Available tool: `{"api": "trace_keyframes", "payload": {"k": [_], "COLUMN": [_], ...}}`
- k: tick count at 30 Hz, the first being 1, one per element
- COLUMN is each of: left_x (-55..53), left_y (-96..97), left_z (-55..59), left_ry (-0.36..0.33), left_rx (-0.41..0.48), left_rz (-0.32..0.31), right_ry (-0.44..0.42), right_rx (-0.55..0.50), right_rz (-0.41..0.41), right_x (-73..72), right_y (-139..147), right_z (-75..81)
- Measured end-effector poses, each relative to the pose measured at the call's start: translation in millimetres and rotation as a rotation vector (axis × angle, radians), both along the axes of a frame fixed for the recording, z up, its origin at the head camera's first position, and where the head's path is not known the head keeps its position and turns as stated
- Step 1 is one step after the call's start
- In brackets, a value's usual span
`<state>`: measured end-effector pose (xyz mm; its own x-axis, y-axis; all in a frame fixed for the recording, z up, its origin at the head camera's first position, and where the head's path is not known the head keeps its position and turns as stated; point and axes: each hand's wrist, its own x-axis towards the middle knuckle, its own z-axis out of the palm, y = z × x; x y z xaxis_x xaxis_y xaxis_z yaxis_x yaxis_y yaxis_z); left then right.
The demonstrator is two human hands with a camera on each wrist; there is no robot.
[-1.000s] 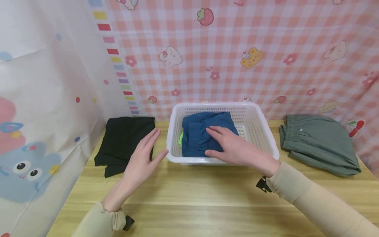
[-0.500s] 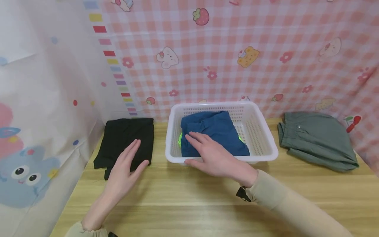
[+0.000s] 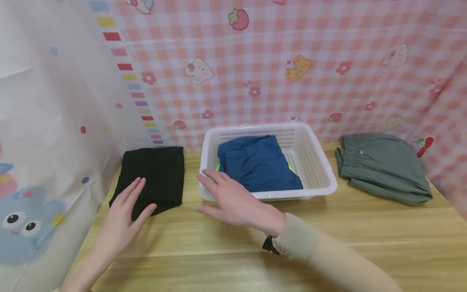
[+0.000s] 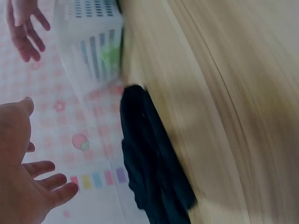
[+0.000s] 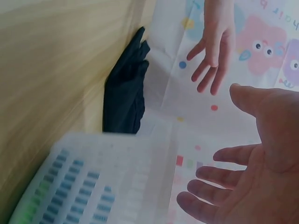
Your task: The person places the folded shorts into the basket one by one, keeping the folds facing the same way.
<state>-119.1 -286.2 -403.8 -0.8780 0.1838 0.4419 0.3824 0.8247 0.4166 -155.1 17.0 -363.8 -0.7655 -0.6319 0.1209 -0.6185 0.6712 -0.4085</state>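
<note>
My left hand [image 3: 120, 221] hovers over the near left part of a folded black garment [image 3: 160, 174], fingers extended and thumb apart. In the left wrist view a gap shows between that hand and the black cloth [image 4: 149, 158]. My right hand [image 3: 235, 202] is held above the near left corner of a white plastic basket [image 3: 326, 172], its fingers spread and nothing in them. Inside the basket lies a folded blue garment [image 3: 259, 166] with a gathered waistband, over something bright green [image 3: 291, 167] that peeks out at the sides.
Folded grey-green elastic-waist clothing [image 3: 383, 166] lies right of the basket on the wooden table [image 3: 204, 259]. Behind stands a pink checked curtain [image 3: 270, 61], and a white printed sheet [image 3: 47, 121] hangs along the left side.
Both hands have moved left: the right from over the blue garment to the basket's near left corner, the left further over the black garment. The view has shifted slightly.
</note>
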Motion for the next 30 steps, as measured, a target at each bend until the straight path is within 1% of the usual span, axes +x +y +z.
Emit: {"api": "trace_keyframes", "payload": {"k": [3, 6, 9, 12, 17, 20, 26, 30], "left_x": [3.7, 5.5, 4.5, 2.0, -3.1, -5.8, -13.3, -19.2], "left_y": [-15.3, -26.9, -34.7, -40.6, -50.4, -55.9, -63.2, -65.1], "left_z": [0.5, 0.6, 0.1, 0.3, -0.1, -1.4, -8.1, -17.5], "left_ry": [-0.017, -0.065, -0.113, -0.145, -0.184, -0.205, -0.228, -0.281], "left_rx": [-0.016, -0.017, -0.015, -0.002, 0.033, 0.052, 0.055, 0.041], "left_rz": [0.018, 0.039, 0.063, 0.085, 0.114, 0.130, 0.166, 0.202], "right_ry": [0.020, 0.043, 0.032, 0.028, 0.068, 0.074, 0.038, -0.001], "right_rx": [0.015, 0.024, 0.028, 0.040, 0.065, 0.067, 0.066, 0.063], "right_rz": [0.022, 0.031, 0.031, 0.028, 0.018, 0.011, -0.030, -0.082], "right_x": [1.2, 3.4, 5.3, 6.1, 4.9, 3.1, -4.5, -12.7], "right_y": [-16.2, -30.2, -42.5, -55.1, -76.5, -88.4, -108.6, -118.0], "right_z": [1.2, 2.6, 2.7, 0.5, -8.5, -15.1, -28.4, -37.3]}}
